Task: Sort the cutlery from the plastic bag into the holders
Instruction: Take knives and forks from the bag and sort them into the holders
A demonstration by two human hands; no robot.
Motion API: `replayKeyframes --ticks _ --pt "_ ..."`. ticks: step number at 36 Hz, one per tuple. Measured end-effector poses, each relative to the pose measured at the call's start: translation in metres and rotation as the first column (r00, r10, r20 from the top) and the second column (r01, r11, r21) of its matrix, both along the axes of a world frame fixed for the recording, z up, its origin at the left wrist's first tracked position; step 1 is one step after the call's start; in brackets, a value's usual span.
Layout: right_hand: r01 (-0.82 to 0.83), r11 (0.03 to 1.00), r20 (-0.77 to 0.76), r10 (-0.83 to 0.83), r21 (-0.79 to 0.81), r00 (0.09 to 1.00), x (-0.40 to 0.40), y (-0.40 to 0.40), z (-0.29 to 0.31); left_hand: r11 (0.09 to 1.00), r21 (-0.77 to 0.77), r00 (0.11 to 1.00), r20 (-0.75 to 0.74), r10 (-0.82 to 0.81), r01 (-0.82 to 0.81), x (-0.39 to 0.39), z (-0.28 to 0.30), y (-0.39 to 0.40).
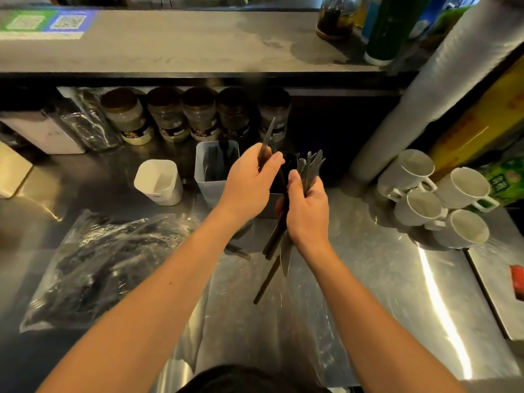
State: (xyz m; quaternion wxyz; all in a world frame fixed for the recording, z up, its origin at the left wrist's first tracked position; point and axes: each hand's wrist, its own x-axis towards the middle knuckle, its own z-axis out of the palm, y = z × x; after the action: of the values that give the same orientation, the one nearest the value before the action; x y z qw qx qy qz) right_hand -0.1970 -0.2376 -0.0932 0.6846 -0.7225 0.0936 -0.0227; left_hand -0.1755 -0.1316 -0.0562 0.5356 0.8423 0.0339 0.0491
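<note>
Steel cutlery in curled fingers

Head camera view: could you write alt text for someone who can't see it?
Over a steel counter, a person's right hand grips a bundle of dark cutlery while the left hand pinches one dark utensil above a grey square holder. A clear plastic bag of cutlery lies left.

No text is legible; the shelf's QR-code stickers are blurred.
</note>
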Motion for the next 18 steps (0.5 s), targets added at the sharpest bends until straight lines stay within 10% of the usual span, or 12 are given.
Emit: replayKeyframes --ticks 18 --pt "0.366 0.873 -0.130 -0.342 0.323 0.931 0.013 0.009 0.013 0.709 -0.599 0.789 0.199 0.581 -0.371 -0.011 -0.009 -0.016"
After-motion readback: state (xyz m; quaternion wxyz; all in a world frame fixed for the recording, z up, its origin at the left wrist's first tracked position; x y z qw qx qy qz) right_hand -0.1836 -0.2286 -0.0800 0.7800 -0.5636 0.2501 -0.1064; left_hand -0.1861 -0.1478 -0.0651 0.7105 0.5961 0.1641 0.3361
